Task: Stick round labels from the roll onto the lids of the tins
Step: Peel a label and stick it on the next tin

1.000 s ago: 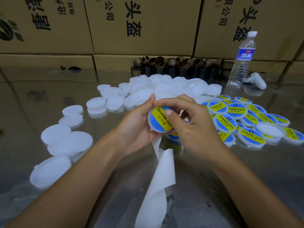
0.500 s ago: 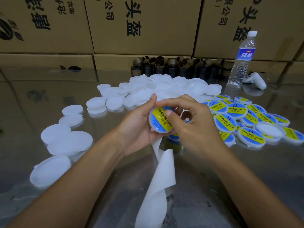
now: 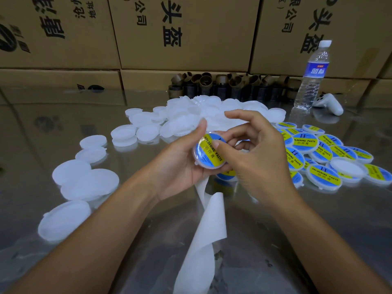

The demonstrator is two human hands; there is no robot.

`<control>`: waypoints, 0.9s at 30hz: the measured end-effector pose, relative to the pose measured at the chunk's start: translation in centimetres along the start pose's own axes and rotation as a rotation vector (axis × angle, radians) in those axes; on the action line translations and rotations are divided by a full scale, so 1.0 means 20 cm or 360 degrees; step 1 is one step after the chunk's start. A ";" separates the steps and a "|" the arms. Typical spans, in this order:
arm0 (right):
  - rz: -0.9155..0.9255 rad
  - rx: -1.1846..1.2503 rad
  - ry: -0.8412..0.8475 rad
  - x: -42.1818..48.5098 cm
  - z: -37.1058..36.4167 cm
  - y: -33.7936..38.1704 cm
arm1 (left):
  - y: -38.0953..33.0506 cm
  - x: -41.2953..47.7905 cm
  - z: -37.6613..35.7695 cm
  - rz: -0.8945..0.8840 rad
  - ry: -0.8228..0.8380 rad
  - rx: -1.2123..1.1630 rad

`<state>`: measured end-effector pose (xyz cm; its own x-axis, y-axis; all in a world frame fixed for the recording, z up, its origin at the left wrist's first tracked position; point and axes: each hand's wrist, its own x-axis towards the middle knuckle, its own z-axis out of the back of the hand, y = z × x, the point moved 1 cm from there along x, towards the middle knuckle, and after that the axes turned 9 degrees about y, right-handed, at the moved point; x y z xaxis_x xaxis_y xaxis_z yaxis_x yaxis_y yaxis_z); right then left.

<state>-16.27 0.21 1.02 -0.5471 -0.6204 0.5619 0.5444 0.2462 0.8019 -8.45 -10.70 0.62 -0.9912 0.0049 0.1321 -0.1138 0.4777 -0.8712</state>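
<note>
My left hand (image 3: pixel 180 164) grips a round white tin (image 3: pixel 209 152) by its rim, lid facing me, with a blue and yellow round label on it. The thumb of my right hand (image 3: pixel 254 153) presses on the label's right side while its other fingers are lifted and spread above the tin. A white backing strip (image 3: pixel 203 234) from the label roll (image 3: pixel 227 174) hangs below my hands; the roll is mostly hidden behind them. Plain white tins (image 3: pixel 212 111) lie heaped behind, several more (image 3: pixel 89 179) at the left. Labelled tins (image 3: pixel 324 153) are piled on the right.
The shiny table (image 3: pixel 297 230) reflects the cardboard boxes (image 3: pixel 186 32) stacked along its far edge. A row of brown cardboard cores (image 3: pixel 222 83) stands in front of them. At the back right stand a water bottle (image 3: pixel 311 75) and a white controller (image 3: pixel 328 103).
My right fingers have lifted off the tin's top edge and spread open, leaving only the thumb on the label. The tin has tilted slightly in my left hand.
</note>
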 end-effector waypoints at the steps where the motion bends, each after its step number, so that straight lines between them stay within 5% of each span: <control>1: -0.0002 -0.0001 -0.0024 0.00 0.00 0.00 | 0.00 0.00 0.00 -0.0044 -0.0006 0.0055; 12: -0.0093 0.0032 -0.0085 0.01 0.02 0.00 | 0.00 0.01 0.02 -0.0333 -0.0066 0.0277; 18: -0.0219 0.0102 0.0206 0.01 0.00 -0.01 | 0.00 0.00 0.02 -0.0428 -0.0092 0.0298; 27: -0.0143 -0.0017 0.0188 0.00 -0.01 -0.02 | -0.01 0.00 0.04 -0.0493 -0.0334 0.0606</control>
<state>-16.41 0.04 0.68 -0.5158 -0.7229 0.4598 0.5037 0.1783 0.8453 -8.51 -11.43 0.35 -0.8950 -0.2801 0.3471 -0.3810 0.0758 -0.9214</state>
